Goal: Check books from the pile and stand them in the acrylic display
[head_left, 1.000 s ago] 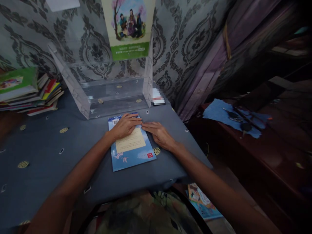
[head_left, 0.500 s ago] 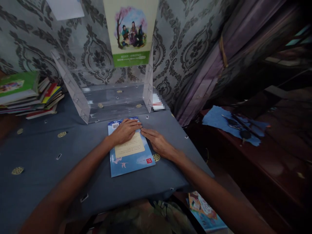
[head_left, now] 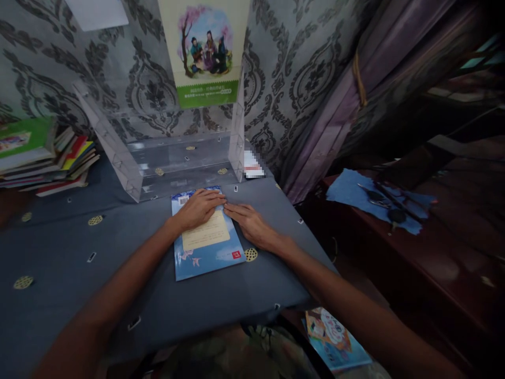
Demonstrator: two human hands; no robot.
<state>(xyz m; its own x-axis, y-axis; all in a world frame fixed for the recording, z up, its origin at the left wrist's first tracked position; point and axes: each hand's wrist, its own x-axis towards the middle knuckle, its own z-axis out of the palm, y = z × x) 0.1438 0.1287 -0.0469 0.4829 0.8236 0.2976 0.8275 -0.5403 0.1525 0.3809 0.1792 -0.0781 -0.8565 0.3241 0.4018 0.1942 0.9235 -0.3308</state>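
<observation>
A thin blue book [head_left: 209,260] lies flat on the cloth-covered table, a cream text panel and a barcode showing on its cover. My left hand [head_left: 200,209] rests palm down across its upper half, fingers stretched out to the right. At the book's right edge lies my right hand [head_left: 250,223], with its fingers extended and their tips on the cover near my left fingertips. Neither hand grips anything. The palms and the undersides of the fingers are hidden.
Behind the book stands a clear plastic rack [head_left: 128,168] against the patterned wall. Stacked books [head_left: 43,158] sit at the left. To the right is a dark red cabinet [head_left: 394,263] with a blue cloth [head_left: 345,192] on it. Another book [head_left: 335,342] lies below the table edge.
The view has shifted slightly, so everything sits a little further left. Both hands stay on the book in almost the same pose.
</observation>
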